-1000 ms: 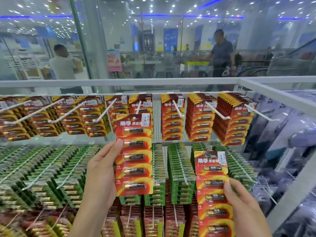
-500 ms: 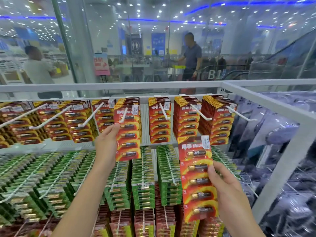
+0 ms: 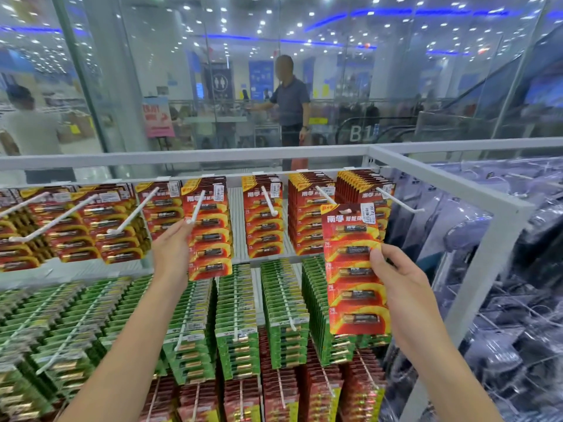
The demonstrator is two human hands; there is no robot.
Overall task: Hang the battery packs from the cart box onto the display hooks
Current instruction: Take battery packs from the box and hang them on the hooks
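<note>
My left hand (image 3: pixel 170 254) is up at the top row of the display, its grip pinched on the left edge of a red battery pack (image 3: pixel 208 229) that hangs on a white hook (image 3: pixel 195 208); the hook's tip shows in front of the pack, just above my fingertips. That pack sits as the front card of its stack, hanging straight down.

My right hand (image 3: pixel 402 287) holds a second red battery pack (image 3: pixel 353 269) upright in front of the shelving, thumb across the front of the card and fingers curled behind its right edge. This pack carries 5 batteries down its face and a white price sticker at its top right corner. It is not on any hook; its top edge is just beside the tip of another white hook (image 3: pixel 327 196) in the top row.

Below the red stacks hang rows of green battery packs (image 3: pixel 234 324). A grey metal frame (image 3: pixel 426 166) runs along the top of the display.
</note>
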